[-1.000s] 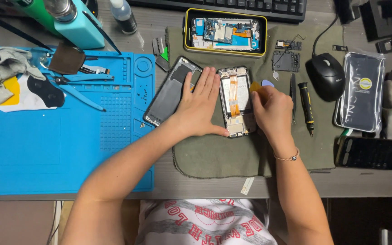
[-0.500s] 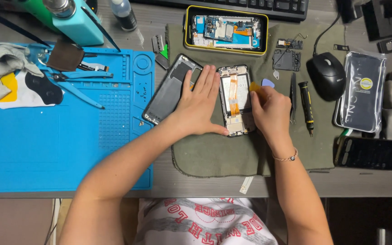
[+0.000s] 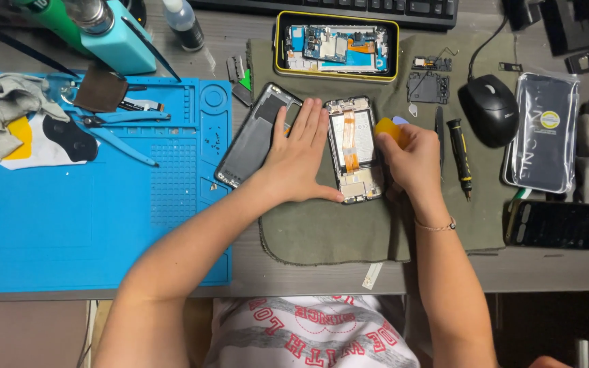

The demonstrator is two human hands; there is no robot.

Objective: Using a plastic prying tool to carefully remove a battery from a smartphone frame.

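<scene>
Left hand (image 3: 299, 158) spread flat, fingers wide, pressing beside the opened phone (image 3: 354, 148) to steady it on the green cloth (image 3: 322, 232). Right hand (image 3: 410, 158) pinched narrow on a yellow pick (image 3: 388, 127), apparently prying at the frame edge. Between both hands: phone back removed, battery and orange flex cable exposed. Left of the left hand: detached back cover (image 3: 253, 133).

Grey wood-grain desk (image 3: 567, 269) fills the view, evenly lit from above, soft shadows. A blue work mat (image 3: 49, 232) covers its left part, a green cloth (image 3: 322, 235) lies at centre. A black keyboard (image 3: 349, 7) runs along the far edge. Below the near edge, a strip of dim floor (image 3: 22, 334).
</scene>
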